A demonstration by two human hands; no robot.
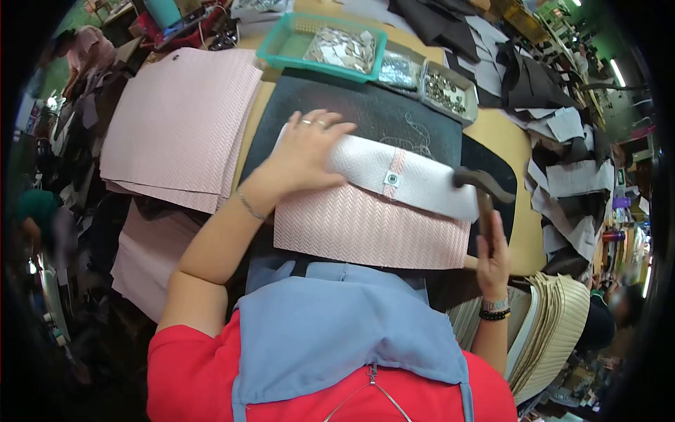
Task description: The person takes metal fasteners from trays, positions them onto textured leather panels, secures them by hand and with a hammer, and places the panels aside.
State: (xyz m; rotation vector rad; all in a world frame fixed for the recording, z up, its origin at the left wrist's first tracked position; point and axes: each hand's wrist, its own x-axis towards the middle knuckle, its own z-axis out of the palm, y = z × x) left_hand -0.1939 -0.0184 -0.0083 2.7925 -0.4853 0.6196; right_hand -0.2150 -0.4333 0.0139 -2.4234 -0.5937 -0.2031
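Observation:
A pink herringbone-textured panel (365,228) lies before me, its upper edge folded over to show a whitish back. On that whitish flap (436,181) sits a small white square with a round metal snap (391,179), crossed by a pink strip. My left hand (304,153) rests on the flap's left end, fingers spread. My right hand (494,259) grips the handle of a hammer (485,184), whose dark head hovers by the flap's right end, slightly blurred. Under the panel is a dark mat (309,98) with loose thread on it.
Stacked pink panels (183,119) lie at the left. Along the back stand a teal basket (281,53) of small pieces and a box (450,95) of metal fittings. Dark and grey scraps (534,77) heap at the right. Cream quilted pieces (555,316) stand below right. Other people work nearby.

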